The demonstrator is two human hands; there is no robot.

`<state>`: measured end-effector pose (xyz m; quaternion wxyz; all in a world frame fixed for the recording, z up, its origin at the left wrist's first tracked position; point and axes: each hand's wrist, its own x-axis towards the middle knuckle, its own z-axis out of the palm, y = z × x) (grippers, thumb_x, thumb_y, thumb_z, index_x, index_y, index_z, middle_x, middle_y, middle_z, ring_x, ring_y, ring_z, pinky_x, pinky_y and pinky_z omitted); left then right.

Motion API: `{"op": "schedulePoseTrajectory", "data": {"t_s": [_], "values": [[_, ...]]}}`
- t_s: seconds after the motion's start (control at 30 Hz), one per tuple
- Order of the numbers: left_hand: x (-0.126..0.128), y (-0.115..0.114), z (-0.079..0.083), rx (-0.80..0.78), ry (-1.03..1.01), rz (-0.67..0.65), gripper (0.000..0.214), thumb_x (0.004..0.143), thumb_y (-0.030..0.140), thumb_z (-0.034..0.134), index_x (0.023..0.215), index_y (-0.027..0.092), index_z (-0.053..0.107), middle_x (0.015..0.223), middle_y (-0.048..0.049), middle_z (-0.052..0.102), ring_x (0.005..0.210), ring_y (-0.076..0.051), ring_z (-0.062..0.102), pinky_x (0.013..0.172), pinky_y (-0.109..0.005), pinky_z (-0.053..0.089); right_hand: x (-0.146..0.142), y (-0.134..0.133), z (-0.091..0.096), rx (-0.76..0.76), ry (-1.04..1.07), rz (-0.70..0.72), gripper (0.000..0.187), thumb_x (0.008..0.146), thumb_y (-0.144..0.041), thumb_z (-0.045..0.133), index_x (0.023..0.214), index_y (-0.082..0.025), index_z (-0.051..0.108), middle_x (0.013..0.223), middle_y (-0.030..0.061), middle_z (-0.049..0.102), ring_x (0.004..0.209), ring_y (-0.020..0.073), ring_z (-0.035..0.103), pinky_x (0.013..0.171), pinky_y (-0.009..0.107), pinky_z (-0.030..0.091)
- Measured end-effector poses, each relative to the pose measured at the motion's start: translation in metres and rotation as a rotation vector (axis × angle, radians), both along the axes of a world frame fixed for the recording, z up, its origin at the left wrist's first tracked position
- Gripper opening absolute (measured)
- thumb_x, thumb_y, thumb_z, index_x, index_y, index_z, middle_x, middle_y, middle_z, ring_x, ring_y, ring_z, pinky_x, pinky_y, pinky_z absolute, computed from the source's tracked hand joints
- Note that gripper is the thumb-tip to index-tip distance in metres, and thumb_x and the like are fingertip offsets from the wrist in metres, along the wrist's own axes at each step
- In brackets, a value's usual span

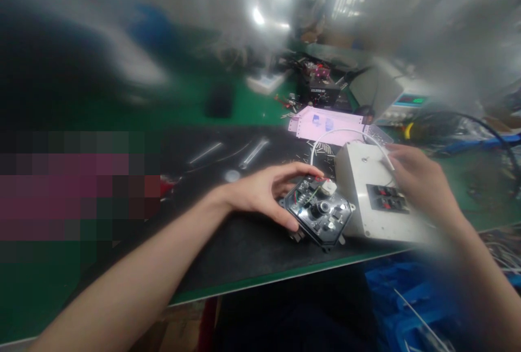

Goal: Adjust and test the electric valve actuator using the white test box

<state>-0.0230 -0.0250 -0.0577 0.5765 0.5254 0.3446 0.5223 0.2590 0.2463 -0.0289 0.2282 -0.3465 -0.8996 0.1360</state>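
My left hand [274, 192] grips an open black housing [321, 211] by its left edge, thumb in front and fingers behind. Inside it sit a circuit board and a round lens [323, 208]. A white cable [345, 130] arches from behind the housing over to my right hand [419, 178]. The fingers of that hand are closed around the cable's end, above a light grey metal box [358, 178]. Black spring terminals with red levers [388, 198] are set in the box's top, just left of the hand. My right hand is somewhat blurred.
Small metal pins [323, 148] lie scattered on the black mat [228, 254] behind the box. Farther back are a pink sheet [331, 125], a black device [319, 91] and an instrument with a green display [411, 100]. Blue crates [407, 292] stand below the table edge at right.
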Motion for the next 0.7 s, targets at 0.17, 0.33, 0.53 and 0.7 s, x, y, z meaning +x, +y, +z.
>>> {"op": "schedulePoseTrajectory", "data": {"t_s": [0.17,0.33,0.53,0.7], "values": [[0.001,0.001,0.001,0.021,-0.030,-0.041,0.096,0.064,0.007,0.095,0.148,0.029,0.053,0.159,-0.0104,0.049,0.146,-0.025,0.054,0.125,-0.038,0.045,0.001,-0.002,-0.001,0.010,0.006,-0.012,0.026,0.100,-0.043,0.064,0.119,-0.029,0.072,0.135,0.0003,0.067,0.118,0.0184,0.065,0.098,0.030,0.044],[0.001,0.000,0.000,-0.005,-0.103,-0.054,0.095,0.067,0.007,0.094,0.144,0.031,0.045,0.164,-0.0116,0.044,0.153,-0.024,0.047,0.124,-0.038,0.044,0.001,-0.002,-0.003,0.010,0.018,-0.009,0.027,0.100,-0.043,0.064,0.120,-0.027,0.073,0.136,0.0029,0.067,0.118,0.0190,0.066,0.098,0.030,0.045],[-0.005,-0.001,-0.003,-0.098,-0.105,-0.034,0.085,0.066,0.008,0.095,0.137,0.028,0.053,0.161,-0.0127,0.049,0.152,-0.026,0.048,0.127,-0.042,0.040,-0.001,-0.003,-0.002,0.023,0.062,0.016,0.032,0.098,-0.049,0.066,0.116,-0.024,0.075,0.130,0.0034,0.069,0.116,0.0195,0.067,0.106,0.032,0.047],[-0.014,-0.003,0.003,-0.158,-0.037,-0.018,0.076,0.078,0.024,0.091,0.146,0.025,0.057,0.156,-0.0135,0.055,0.146,-0.027,0.055,0.122,-0.040,0.045,0.010,-0.029,0.007,0.128,0.167,-0.098,0.030,0.099,-0.048,0.066,0.114,-0.023,0.074,0.130,0.0047,0.069,0.119,0.0222,0.067,0.110,0.037,0.047]]}}
